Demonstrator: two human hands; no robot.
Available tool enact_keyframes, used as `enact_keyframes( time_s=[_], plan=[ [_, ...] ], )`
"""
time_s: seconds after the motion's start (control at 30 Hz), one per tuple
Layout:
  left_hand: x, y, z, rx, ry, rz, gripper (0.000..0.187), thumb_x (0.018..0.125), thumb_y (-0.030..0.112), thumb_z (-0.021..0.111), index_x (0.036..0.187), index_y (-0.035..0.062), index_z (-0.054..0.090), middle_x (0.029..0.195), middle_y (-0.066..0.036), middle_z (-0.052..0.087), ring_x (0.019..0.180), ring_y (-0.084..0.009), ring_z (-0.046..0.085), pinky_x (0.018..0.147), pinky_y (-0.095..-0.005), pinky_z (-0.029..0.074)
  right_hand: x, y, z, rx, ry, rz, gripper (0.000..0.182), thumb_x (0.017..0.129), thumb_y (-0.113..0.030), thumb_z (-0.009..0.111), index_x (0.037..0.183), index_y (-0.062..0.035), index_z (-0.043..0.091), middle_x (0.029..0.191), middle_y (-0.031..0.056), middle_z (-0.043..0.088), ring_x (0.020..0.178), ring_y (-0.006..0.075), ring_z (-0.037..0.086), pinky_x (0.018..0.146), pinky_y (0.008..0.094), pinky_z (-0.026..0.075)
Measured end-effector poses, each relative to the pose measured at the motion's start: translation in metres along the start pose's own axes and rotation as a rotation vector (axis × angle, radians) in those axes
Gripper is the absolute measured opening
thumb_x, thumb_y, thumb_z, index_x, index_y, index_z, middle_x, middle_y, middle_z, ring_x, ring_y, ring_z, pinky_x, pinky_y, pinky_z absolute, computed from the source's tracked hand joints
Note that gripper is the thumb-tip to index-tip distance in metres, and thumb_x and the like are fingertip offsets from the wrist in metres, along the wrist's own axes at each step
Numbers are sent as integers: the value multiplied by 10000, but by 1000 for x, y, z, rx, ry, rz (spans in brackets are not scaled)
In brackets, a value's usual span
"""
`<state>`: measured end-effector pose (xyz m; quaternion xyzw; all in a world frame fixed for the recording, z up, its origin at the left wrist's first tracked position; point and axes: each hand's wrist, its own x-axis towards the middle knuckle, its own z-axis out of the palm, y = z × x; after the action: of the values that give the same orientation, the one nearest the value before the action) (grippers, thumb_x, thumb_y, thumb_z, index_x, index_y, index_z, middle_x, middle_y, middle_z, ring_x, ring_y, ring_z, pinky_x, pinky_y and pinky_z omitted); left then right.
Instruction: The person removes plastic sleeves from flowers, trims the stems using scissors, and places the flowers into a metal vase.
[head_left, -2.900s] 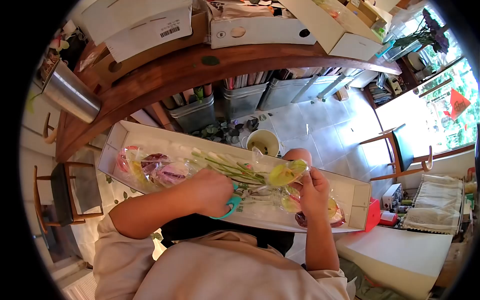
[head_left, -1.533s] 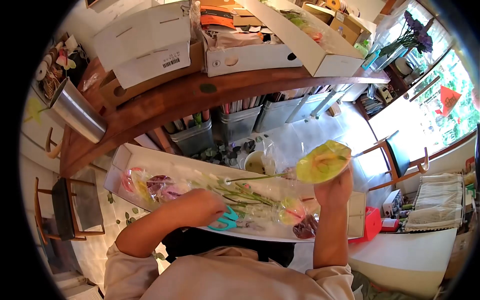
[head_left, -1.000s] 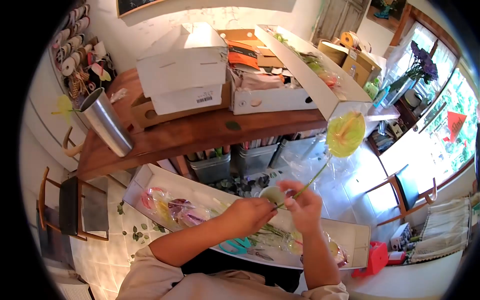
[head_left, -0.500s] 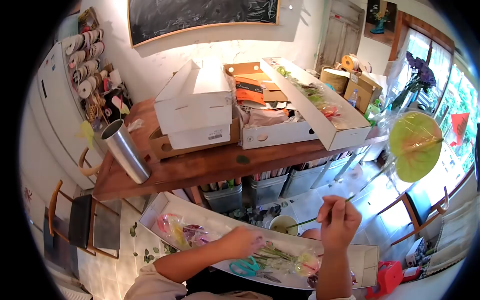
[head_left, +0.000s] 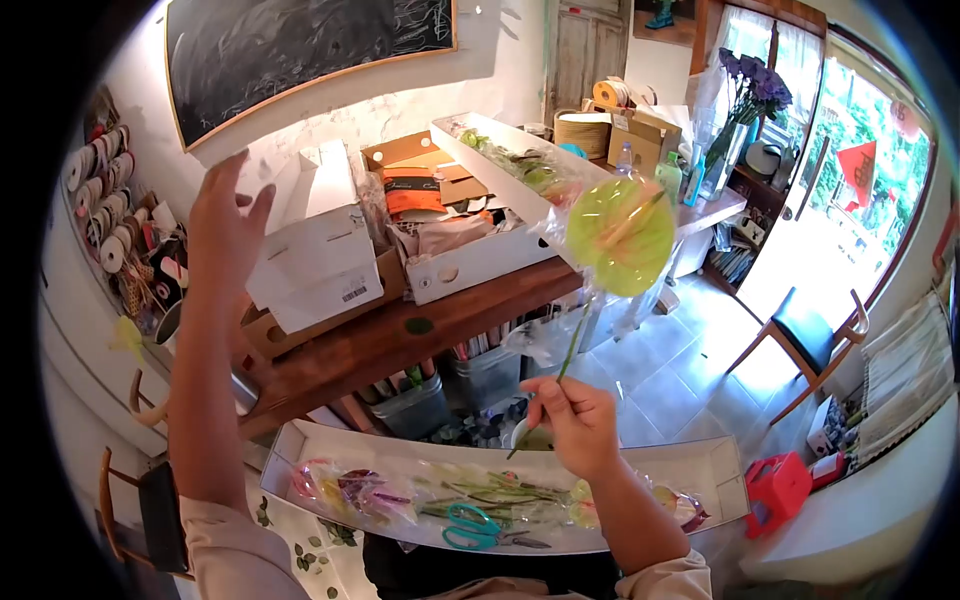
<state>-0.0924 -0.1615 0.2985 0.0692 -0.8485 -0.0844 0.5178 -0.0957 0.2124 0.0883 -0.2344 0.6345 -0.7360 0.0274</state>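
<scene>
In the head view, our left hand [head_left: 228,215] has left its place low over the long white box [head_left: 700,458] and is now raised far to the left, its thumb and fingers spread apart, in front of the white carton [head_left: 315,270] on the wooden table [head_left: 480,325]. We cannot tell whether the hand touches the carton. Our right hand [head_left: 580,425] still has thumb and fingers closed on the green stem [head_left: 573,345], but the stem, which leaned well over to the right a moment ago, now rises more steeply from our grip. The yellow-green flower [head_left: 622,235] is above the right hand, with clear plastic wrap [head_left: 545,338] hanging around the stem beneath it; the stem's lower end points down and to the left of that hand. Below both hands, the long white box holds other wrapped flowers [head_left: 375,495] and, below and to the left of the right hand, the turquoise-handled scissors [head_left: 472,528], which are still lying there. Our left forearm now partly hides the metal vase [head_left: 243,392], which shows below the raised hand.
</scene>
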Motion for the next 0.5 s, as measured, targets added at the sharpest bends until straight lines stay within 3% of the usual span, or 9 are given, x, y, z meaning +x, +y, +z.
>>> enact_keyframes(
  time_s=[0.07,0.13,0.2,0.27,0.33,0.47,0.5],
  plan=[
    [-40,36,-9,-111,-162,-101,344,954,174,760,1237,6,660,1028,-86,698,816,-116,656,762,-261,543,-3,12,6,11,-3,9,325,1109,-244,570,1114,35,737,754,16,675,673,54,545,626,239,444],
    [-99,55,0,-548,-468,-69,396,954,197,766,1290,20,657,1076,-63,691,935,-119,654,814,-270,535,-10,20,13,-12,-20,15,310,1107,-229,572,1116,30,740,747,14,674,667,53,535,621,244,443],
    [-147,95,6,-976,-684,-169,426,942,213,786,1298,16,660,1066,-42,691,1029,-123,632,859,-294,528,-13,26,20,-74,-67,3,295,1103,-217,575,1121,25,743,744,11,675,665,52,530,617,251,443],
    [-184,113,35,-1068,-568,-199,439,864,172,871,1229,9,688,952,-49,715,920,-120,680,752,-267,558,-17,36,27,-89,-115,64,278,1091,-217,597,1142,11,747,736,5,672,657,48,513,606,251,434],
    [-211,117,56,-1162,-551,-317,377,882,103,845,1211,-5,697,971,-50,720,900,-104,680,764,-258,557,-22,36,31,-123,-195,244,271,1080,-220,618,1149,7,750,732,3,669,648,49,501,603,252,432],
    [-254,106,89,-1259,-503,-427,251,920,-4,779,1161,-30,715,950,-41,721,840,-72,669,725,-237,549,-32,63,35,-70,-243,182,243,1048,-173,669,1165,33,719,856,2,699,776,50,576,705,248,492],
    [-250,115,75,-1360,-625,-658,213,919,15,786,1121,-28,732,911,-24,714,801,-50,643,703,-223,527,-33,68,31,-118,-214,121,259,1042,-178,678,1206,20,708,880,-3,706,782,45,562,697,249,483]
  ],
)
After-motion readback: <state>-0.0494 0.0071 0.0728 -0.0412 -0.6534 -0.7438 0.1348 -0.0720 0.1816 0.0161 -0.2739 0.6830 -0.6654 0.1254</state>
